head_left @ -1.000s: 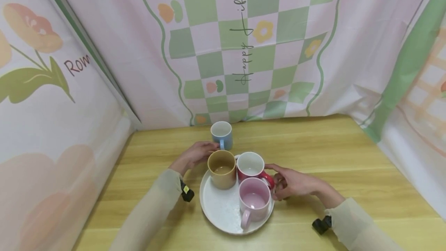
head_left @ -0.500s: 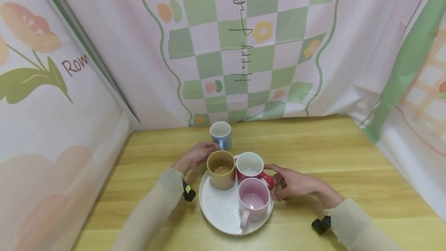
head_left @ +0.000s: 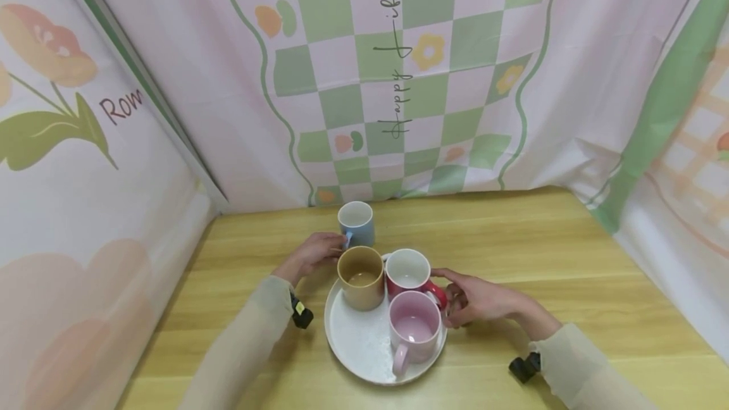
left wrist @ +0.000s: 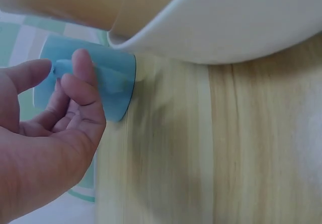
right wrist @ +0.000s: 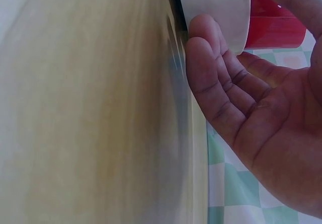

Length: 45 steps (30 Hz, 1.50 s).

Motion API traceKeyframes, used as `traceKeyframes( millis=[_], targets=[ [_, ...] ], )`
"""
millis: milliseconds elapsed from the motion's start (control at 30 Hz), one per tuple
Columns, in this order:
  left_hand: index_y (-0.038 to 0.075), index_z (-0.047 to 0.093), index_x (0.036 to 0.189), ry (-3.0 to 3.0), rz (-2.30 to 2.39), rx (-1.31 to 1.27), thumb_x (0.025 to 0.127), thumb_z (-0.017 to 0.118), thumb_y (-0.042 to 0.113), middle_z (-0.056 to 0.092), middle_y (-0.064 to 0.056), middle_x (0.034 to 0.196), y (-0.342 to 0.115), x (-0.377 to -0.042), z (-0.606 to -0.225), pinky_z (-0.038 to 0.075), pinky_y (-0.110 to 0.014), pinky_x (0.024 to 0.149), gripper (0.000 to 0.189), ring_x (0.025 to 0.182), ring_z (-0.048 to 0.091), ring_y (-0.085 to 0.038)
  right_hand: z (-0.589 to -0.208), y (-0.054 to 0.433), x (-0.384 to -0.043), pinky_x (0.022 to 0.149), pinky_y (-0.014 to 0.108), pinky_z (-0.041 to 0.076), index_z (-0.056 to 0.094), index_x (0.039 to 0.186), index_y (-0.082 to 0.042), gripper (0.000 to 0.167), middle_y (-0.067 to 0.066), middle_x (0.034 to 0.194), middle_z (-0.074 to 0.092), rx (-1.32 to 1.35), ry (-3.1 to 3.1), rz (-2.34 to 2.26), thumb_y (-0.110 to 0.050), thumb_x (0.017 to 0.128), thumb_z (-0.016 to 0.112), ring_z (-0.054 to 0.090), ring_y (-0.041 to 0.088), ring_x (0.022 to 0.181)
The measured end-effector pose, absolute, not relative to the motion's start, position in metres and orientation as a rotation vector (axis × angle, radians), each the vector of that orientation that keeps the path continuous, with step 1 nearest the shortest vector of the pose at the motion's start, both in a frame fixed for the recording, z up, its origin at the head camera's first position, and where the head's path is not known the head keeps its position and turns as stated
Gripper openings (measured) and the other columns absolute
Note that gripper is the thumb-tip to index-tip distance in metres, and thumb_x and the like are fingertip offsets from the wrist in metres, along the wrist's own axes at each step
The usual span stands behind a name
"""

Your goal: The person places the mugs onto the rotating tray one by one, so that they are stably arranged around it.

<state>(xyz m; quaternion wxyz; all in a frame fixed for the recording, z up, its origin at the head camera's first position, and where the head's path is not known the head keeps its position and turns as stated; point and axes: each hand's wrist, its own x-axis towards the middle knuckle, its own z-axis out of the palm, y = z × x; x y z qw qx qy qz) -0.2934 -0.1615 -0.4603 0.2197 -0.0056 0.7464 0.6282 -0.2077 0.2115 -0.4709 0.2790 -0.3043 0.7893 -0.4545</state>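
A light blue mug [head_left: 357,233] with a white inside stands behind the round white tray [head_left: 347,340]. My left hand [head_left: 313,255] pinches its handle between thumb and fingers, as the left wrist view shows at the mug's blue handle [left wrist: 65,67]. On the tray stand a tan mug [head_left: 361,293], a red mug [head_left: 409,271] with a white inside, and a pink mug [head_left: 414,334]. My right hand [head_left: 484,299] lies at the tray's right edge, beside the red handle. In the right wrist view its loosely bent fingers [right wrist: 204,63] touch the tray's outer side.
All of it stands on a wood-grain table [head_left: 512,233]. A patterned curtain [head_left: 427,81] hangs along the back edge, with a printed cloth [head_left: 85,220] on the left and another [head_left: 695,163] on the right. The tan mug stands close in front of the blue mug.
The blue mug has shifted slightly left and turned, so its handle points more to the left. My left hand has moved left with it. My right hand and the mugs on the tray look still.
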Motion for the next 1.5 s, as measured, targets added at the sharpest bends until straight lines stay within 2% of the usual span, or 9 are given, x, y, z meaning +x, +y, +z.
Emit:
traceKeyframes(
  millis=[133,267,500,733,933,1167,1500],
  targets=[
    [-0.008,0.062,0.121,2.049,1.757,-0.055,0.102,0.056,0.025,0.073,0.002,0.089,-0.167,-0.293,-0.459,0.054,-0.015,0.066,0.037,0.075,0.067,-0.004,-0.472,0.211,-0.208,0.064,0.028,0.061,0.020,0.156,-0.005,0.095,0.012,0.096,0.064,-0.814,2.113,-1.222,-0.014,0.082,0.080,0.065,0.018,0.078],
    [-0.008,0.061,0.123,2.053,1.783,-0.097,0.103,0.056,0.024,0.070,0.004,0.085,-0.173,-0.293,-0.457,0.050,-0.011,0.060,0.038,0.071,0.066,-0.001,-0.473,0.212,-0.208,0.062,0.028,0.060,0.021,0.156,-0.006,0.095,0.011,0.095,0.064,-0.812,2.117,-1.222,-0.014,0.082,0.080,0.064,0.017,0.077],
    [-0.005,0.057,0.129,2.084,1.799,-0.136,0.103,0.055,0.023,0.067,0.001,0.089,-0.181,-0.294,-0.454,0.047,-0.010,0.059,0.038,0.072,0.062,-0.002,-0.474,0.212,-0.209,0.061,0.027,0.060,0.021,0.156,-0.007,0.095,0.011,0.095,0.064,-0.823,2.117,-1.225,-0.013,0.081,0.080,0.064,0.017,0.077],
    [-0.003,0.061,0.125,2.079,1.814,-0.181,0.103,0.056,0.026,0.069,-0.002,0.094,-0.178,-0.294,-0.455,0.047,-0.011,0.061,0.037,0.076,0.064,-0.004,-0.473,0.212,-0.209,0.061,0.028,0.060,0.020,0.156,-0.007,0.095,0.012,0.095,0.063,-0.805,2.104,-1.237,-0.011,0.081,0.079,0.064,0.017,0.076],
    [-0.003,0.060,0.121,2.082,1.856,-0.201,0.103,0.055,0.027,0.066,0.003,0.084,-0.176,-0.294,-0.460,0.044,-0.011,0.055,0.036,0.067,0.060,-0.001,-0.473,0.211,-0.208,0.060,0.029,0.060,0.020,0.156,-0.008,0.095,0.014,0.094,0.063,-0.798,2.094,-1.242,-0.010,0.081,0.078,0.064,0.017,0.075],
    [0.002,0.064,0.104,2.099,1.853,-0.215,0.102,0.057,0.031,0.062,0.006,0.075,-0.175,-0.294,-0.462,0.041,-0.012,0.054,0.030,0.063,0.055,0.000,-0.472,0.211,-0.208,0.061,0.033,0.061,0.020,0.156,-0.007,0.094,0.014,0.096,0.063,-0.786,2.093,-1.240,-0.010,0.082,0.078,0.064,0.018,0.075],
    [-0.003,0.061,0.119,2.046,1.900,-0.209,0.102,0.057,0.029,0.061,0.003,0.089,-0.176,-0.294,-0.467,0.043,-0.012,0.060,0.037,0.070,0.054,-0.001,-0.472,0.211,-0.207,0.061,0.031,0.061,0.019,0.156,-0.006,0.094,0.013,0.097,0.064,-0.803,2.096,-1.231,-0.010,0.082,0.078,0.065,0.019,0.077]
  ],
)
